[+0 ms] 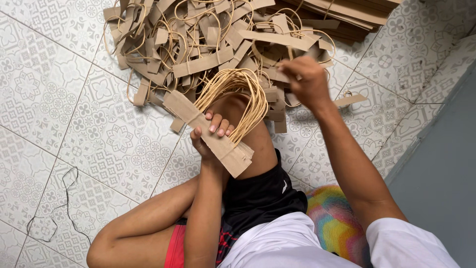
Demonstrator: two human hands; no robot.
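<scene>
On the patterned tile floor (64, 99), the left hand (210, 136) clamps one stack of paper bag handles (225, 116); the right hand (305, 79) pinches a strip at the handle pile (198, 44), too tangled to count.

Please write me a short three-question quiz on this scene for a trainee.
1. True or false: the left hand grips a stack of paper-bag handles.
2. Where does the right hand reach? A) into the loose handle pile B) to the tiled floor C) to the rainbow cushion
3. What colour are the cord loops of the stack?

Key: 1 true; 2 A; 3 pale tan.
</scene>
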